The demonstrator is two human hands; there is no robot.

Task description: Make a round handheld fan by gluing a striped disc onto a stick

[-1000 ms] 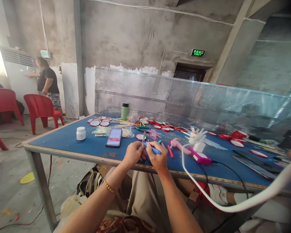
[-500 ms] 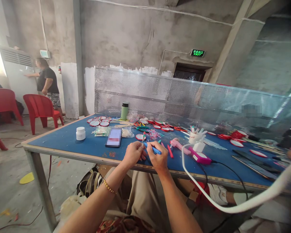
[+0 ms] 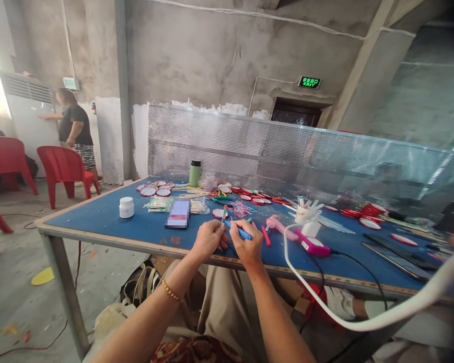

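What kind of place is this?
Likely a small craft workshop, not a big factory: bare concrete walls, a green exit sign, and a blue worktable strewn with red-rimmed discs and a pink glue gun. The left hand holds a small stick, the right hand a blue pen.

Daylight from the left, blown out there, dark corner on the right

On my feed the light pours in from the far left, where the wall unit washes out to near white. Everything else gets soft, even daylight. There are no hard shadows on the table, just a dim zone under it. The mesh screen has a pale sheen toward the right, and the exit sign glows green. The centre is sharp: left hand with its stick and right hand with its pen read crisp. The wide lens bends the edges, the cable near the lens goes soft, and the right edge sinks into a black vignette.
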